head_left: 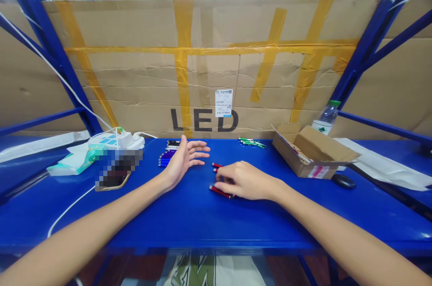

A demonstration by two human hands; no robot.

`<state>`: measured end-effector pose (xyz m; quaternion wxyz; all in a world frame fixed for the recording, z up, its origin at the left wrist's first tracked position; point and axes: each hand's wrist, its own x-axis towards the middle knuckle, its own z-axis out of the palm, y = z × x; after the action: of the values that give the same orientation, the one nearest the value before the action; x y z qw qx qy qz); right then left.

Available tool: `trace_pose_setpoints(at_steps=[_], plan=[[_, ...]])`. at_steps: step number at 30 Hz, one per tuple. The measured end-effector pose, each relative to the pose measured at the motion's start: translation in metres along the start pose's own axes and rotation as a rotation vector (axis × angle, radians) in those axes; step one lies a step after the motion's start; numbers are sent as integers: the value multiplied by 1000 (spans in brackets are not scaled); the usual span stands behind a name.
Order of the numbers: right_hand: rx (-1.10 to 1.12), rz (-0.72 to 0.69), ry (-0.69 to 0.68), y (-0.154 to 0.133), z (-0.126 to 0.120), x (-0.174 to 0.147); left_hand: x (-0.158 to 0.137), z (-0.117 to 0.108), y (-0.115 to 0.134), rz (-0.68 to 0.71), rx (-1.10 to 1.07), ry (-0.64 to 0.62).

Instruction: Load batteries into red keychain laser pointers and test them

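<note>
My left hand (184, 163) is open, palm turned inward and fingers stretched to the right, beside a row of short slim pen-like tubes. The row runs from black and white ones at the back to purple and blue tubes (165, 158) at the front, partly hidden behind the hand. Right of centre, my right hand (241, 181) is curled down with its thumb and fingers closed on a red pen-like tube (218, 191) lying slantwise. More red tubes (216, 165) stick out past its fingers; their far ends are hidden. Green pen-like pieces (251, 143) lie at the back.
An opened cardboard box (297, 155) stands right, with a bottle (326, 119) behind it and a black mouse (344, 181) in front. Left are a phone (116, 175), a tissue pack (72, 164) and a power strip (131, 142) with white cables. Taped cardboard (141, 92) closes the back.
</note>
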<state>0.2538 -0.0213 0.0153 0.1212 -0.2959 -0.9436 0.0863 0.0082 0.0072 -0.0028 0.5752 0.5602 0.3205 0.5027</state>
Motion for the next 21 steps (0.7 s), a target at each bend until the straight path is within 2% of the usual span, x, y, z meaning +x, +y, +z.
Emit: trace_pose_setpoints(at_steps=[4,9,16,21], plan=[[-99,49,79,9,2,0,0,0,0,-3,3,15],[-168,133,12,16,7,-1,0,1,-1,0,9,27],[-154,72,23,17,12,1,0,1,-1,4,12,30],[-61,96,156,14,7,1,0,1,-1,7,12,27]])
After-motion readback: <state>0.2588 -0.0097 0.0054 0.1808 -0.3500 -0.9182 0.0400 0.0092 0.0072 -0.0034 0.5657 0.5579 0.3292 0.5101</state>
